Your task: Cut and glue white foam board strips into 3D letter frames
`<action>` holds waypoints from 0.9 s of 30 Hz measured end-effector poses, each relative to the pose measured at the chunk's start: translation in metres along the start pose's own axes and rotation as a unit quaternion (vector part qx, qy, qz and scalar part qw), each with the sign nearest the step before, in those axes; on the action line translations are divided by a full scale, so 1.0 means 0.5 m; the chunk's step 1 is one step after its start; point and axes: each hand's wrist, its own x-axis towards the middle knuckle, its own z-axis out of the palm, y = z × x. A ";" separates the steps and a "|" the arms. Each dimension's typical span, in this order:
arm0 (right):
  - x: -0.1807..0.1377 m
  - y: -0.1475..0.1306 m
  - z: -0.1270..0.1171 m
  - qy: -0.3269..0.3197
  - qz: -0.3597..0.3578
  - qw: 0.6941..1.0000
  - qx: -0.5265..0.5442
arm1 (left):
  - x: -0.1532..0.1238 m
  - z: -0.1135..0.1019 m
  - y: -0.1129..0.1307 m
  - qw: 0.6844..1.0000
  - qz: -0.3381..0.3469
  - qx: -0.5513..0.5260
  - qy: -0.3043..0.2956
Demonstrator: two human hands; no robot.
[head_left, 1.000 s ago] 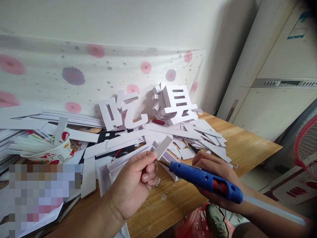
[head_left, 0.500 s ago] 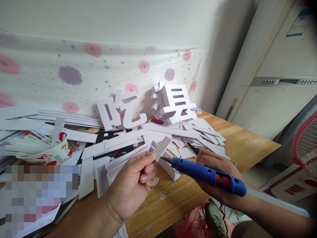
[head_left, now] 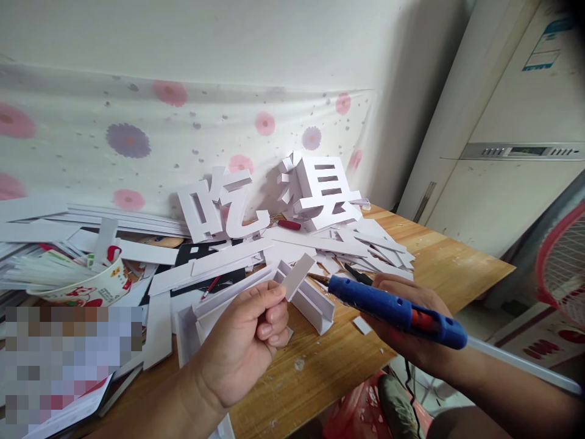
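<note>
My left hand point(head_left: 247, 344) is closed, pinching a small white card strip point(head_left: 298, 274) between thumb and forefinger and holding it up over the wooden table point(head_left: 452, 262). My right hand point(head_left: 406, 323) grips a blue hot glue gun point(head_left: 397, 311) with a red trigger; its metal nozzle points left, a short way right of the strip's lower edge. Just below the strip lies a half-built white card channel piece point(head_left: 311, 302).
Two finished white 3D characters point(head_left: 315, 189) lean on the flower-print wall sheet point(head_left: 137, 140). Card offcuts point(head_left: 365, 250) cover the table's far part. A paper bowl point(head_left: 86, 286) of glue sticks sits left. A white appliance point(head_left: 516, 134) and a red fan point(head_left: 562, 268) stand at the right.
The glue gun has moved up and to the right, its nozzle drawing away from the strip's edge. My left hand and the strip have hardly shifted.
</note>
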 end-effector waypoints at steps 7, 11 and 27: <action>0.004 -0.004 0.001 0.065 0.015 0.997 -0.032 | 0.000 -0.003 -0.001 1.000 -0.005 -0.012 0.004; -0.001 -0.002 0.000 0.065 0.037 0.997 -0.021 | 0.001 -0.005 -0.003 1.000 -0.009 -0.012 0.008; -0.002 -0.004 -0.024 0.078 0.074 0.994 -0.016 | 0.010 -0.010 0.003 0.998 0.024 0.059 0.006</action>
